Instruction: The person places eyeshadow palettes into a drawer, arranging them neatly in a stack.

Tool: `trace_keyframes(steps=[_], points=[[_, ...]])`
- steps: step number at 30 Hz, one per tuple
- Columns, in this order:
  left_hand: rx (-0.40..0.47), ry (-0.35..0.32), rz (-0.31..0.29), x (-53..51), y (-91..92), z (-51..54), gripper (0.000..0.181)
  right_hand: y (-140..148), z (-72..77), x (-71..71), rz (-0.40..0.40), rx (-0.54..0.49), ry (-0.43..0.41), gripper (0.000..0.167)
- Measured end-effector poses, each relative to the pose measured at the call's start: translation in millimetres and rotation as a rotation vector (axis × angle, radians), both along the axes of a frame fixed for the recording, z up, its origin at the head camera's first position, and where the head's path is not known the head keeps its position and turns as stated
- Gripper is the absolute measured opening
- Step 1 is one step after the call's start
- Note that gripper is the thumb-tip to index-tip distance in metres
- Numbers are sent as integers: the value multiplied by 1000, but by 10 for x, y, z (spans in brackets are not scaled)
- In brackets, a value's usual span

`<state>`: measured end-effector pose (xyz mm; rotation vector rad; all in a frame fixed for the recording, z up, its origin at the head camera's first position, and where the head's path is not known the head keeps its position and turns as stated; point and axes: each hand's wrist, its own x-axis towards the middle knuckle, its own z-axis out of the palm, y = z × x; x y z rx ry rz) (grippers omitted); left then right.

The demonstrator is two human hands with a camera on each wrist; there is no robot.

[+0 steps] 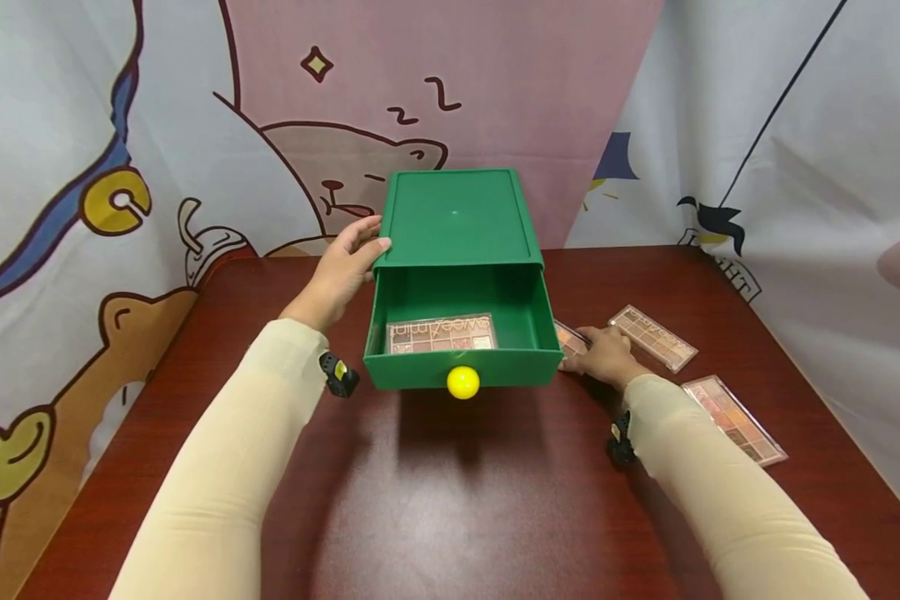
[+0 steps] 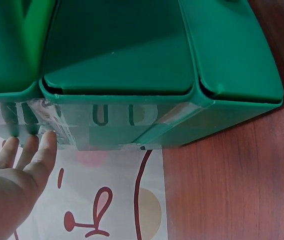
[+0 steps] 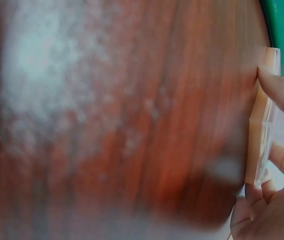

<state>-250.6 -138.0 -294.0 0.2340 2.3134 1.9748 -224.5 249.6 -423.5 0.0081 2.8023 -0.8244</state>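
Head view shows the right hand (image 1: 603,354) with thumb and fingers clamped on a slim palette (image 1: 572,342) just beside the pulled-out green drawer (image 1: 405,370), while the left hand (image 1: 337,271) lies against the cabinet (image 1: 457,221), its fingers apart and not wrapped round it. Lifted too low or askew, the slim palette could catch the drawer's side wall and slip from a pinch on so thin an edge. A downward knock on the drawer front could also tip the cabinet, since the left hand has no firm grasp there.
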Motion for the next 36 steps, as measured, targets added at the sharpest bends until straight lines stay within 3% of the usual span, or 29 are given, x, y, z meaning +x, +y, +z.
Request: trace_keyframes(steps=[5, 12, 20, 26, 31, 36], points=[[-1, -3, 3, 3, 0, 8, 57, 7, -17, -4, -23, -74, -9, 77], [-10, -4, 8, 7, 3, 19, 56, 43, -37, 5, -46, -252, 19, 71], [-14, -2, 11, 5, 6, 15, 56, 80, -1, -17, -58, -297, 114, 65], [-9, 9, 10, 17, 16, 15, 55, 104, 252, -35, -58, -224, 203, 60], [-8, 11, 13, 2, 24, 15, 55, 125, 585, -45, -109, -247, 242, 62], [-16, 8, 13, 11, 19, 29, 56, 143, 943, -100, -108, -256, 290, 61]])
